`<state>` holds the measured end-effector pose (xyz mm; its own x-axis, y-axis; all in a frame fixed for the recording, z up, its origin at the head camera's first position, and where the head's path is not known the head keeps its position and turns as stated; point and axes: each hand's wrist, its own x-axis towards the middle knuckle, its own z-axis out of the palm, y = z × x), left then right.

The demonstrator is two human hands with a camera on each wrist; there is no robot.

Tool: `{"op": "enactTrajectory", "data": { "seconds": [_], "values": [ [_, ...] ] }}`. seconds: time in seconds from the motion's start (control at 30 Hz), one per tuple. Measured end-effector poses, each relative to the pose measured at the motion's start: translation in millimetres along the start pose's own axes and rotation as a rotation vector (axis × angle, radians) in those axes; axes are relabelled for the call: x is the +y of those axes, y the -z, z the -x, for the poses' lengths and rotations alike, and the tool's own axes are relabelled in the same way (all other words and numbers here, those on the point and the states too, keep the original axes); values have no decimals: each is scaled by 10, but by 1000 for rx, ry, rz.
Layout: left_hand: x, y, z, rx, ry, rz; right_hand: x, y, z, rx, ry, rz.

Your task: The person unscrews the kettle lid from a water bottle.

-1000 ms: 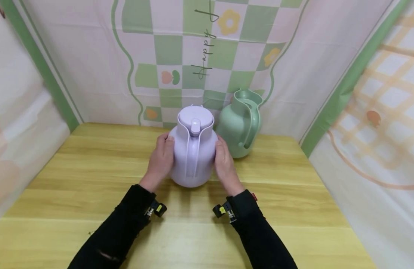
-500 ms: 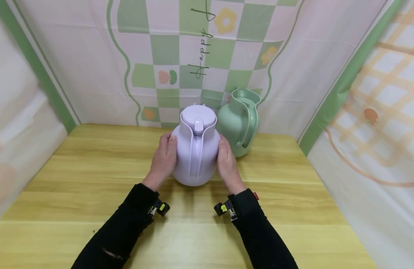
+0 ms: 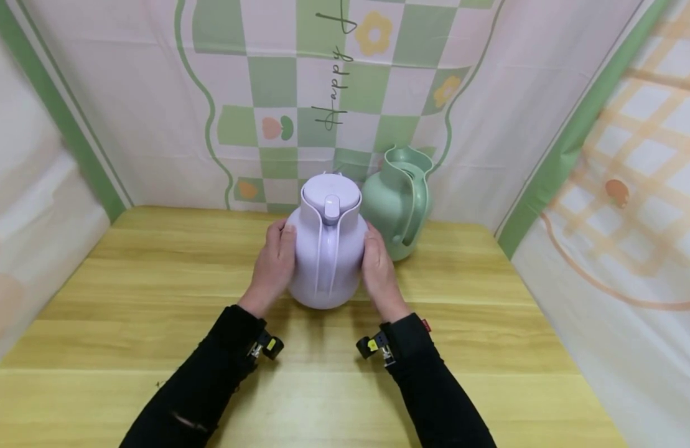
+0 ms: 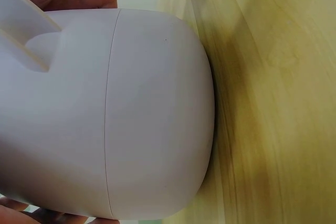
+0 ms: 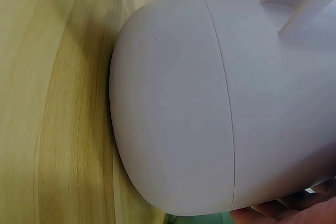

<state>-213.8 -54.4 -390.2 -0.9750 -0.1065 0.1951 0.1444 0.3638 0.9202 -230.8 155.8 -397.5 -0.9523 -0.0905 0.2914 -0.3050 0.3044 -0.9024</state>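
A lavender thermos jug (image 3: 347,267) stands upright on the wooden table, its handle and lid lever facing me. My left hand (image 3: 273,261) holds its left side, thumb along the body and fingers partly hidden behind it. On the opposite side my right hand (image 3: 380,267) grips the jug in the same way. Both wrist views show the smooth rounded lower body (image 4: 157,114) with a thin seam around it, the base right at the tabletop. Behind and to the right is a green thermos jug (image 3: 386,208), partly overlapped by the lavender one and the right hand.
The wooden table (image 3: 300,398) reaches back to a printed curtain (image 3: 154,124) with green checks and lettering. More printed fabric (image 3: 647,205) encloses the right side, and a pale sheet (image 3: 31,205) the left.
The lavender jug, with both hands on it, has shifted slightly to the right, closer to the green jug. Over the last half second almost nothing has moved.
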Motion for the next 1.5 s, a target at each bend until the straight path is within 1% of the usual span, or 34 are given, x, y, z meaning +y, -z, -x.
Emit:
{"op": "enactTrajectory", "data": {
  "seconds": [0.3,0.67,0.9,1.2,1.33,1.5],
  "values": [
    [0,4,9,3,-1,-7,15,-7,-7,-5,12,4],
    [-2,4,11,-4,13,-14,22,-2,-7,-7,2,4],
    [3,1,15,-11,8,-9,16,-5,-6,-1,-22,2],
    [-2,-2,13,-10,-2,-4,24,8,-3,-5,-17,-1],
    [-10,-8,5,-3,-5,-4,14,15,5,-1,-36,-4],
    [-6,-12,7,6,-7,-5,-35,40,33,21,-72,27]
  ]
}}
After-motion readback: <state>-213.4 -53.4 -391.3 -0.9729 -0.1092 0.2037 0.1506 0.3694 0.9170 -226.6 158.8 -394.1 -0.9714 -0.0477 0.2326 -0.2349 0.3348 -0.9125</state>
